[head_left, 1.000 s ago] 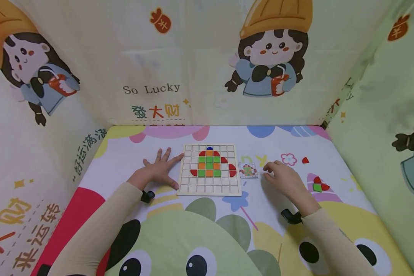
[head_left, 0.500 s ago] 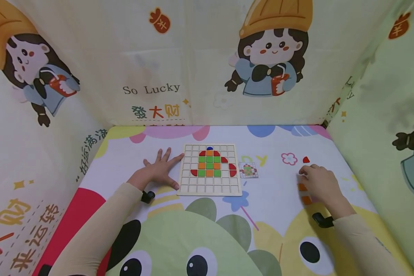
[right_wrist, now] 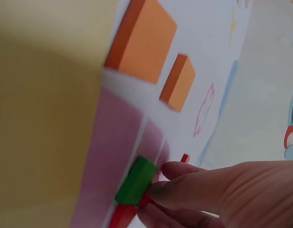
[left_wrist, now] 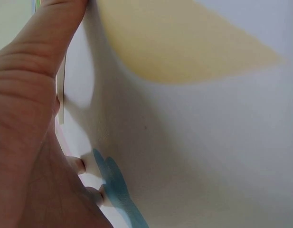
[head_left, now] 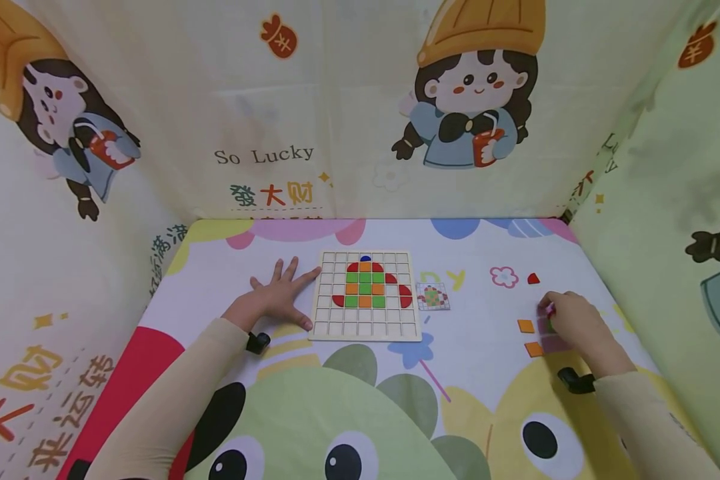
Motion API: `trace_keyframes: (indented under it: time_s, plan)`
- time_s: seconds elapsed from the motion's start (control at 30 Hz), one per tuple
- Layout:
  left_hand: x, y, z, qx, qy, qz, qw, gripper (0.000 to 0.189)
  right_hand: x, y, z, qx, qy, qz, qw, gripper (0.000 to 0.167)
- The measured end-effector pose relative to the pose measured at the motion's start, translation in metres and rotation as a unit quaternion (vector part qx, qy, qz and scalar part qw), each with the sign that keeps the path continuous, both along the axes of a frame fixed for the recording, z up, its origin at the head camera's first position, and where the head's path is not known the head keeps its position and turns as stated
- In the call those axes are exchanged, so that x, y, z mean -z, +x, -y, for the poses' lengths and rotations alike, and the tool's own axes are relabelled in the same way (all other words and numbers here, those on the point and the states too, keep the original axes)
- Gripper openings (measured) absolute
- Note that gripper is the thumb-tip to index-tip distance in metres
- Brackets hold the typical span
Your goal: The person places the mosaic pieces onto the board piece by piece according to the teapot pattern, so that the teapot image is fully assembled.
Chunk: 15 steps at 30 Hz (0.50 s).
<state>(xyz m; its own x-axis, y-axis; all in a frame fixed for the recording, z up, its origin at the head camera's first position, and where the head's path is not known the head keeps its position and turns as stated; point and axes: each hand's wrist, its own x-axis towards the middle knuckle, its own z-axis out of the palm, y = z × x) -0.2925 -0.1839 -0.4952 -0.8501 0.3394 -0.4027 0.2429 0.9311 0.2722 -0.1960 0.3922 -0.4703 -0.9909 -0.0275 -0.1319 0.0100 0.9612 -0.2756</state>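
Note:
My left hand (head_left: 271, 297) lies spread on the table, its thumb and a fingertip at the left edge of a wooden grid board (head_left: 330, 328). Red, green and orange pieces with one blue piece on top form a teapot-like pattern on the board. Over on the right, my right hand (head_left: 581, 328) pinches a red piece (right_wrist: 145, 198) between thumb and fingers. A green square block (right_wrist: 137, 180) and another red piece (right_wrist: 120, 216) sit right beside those fingertips; the hand mostly hides them in the head view.
Two orange square blocks (head_left: 525, 326) lie left of the right hand, and a lone red piece (head_left: 533, 279) lies beyond it. A small pattern card (head_left: 433, 297) rests along the board's right side. Printed cloth (head_left: 360, 133) walls the table's back and sides.
My right hand has travelled from beside the card rightward to the loose pieces and has pinched a red one. Both orange blocks have come into full view. The left hand stays put.

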Motion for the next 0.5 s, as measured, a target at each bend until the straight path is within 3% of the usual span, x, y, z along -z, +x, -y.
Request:
trace_keyframes:
  time_s: [0.3,0.5]
  plan:
    - [-0.002,0.001,0.000,0.001,0.007,0.002,1.0000,0.134,-0.004,-0.012,-0.016,-0.021,-0.017,0.034,0.9991,0.022]
    - [-0.002,0.001,0.000,-0.001,0.004,0.001,1.0000,0.134,-0.006,-0.015,-0.022,0.019,-0.046,0.084,0.9952,0.024]
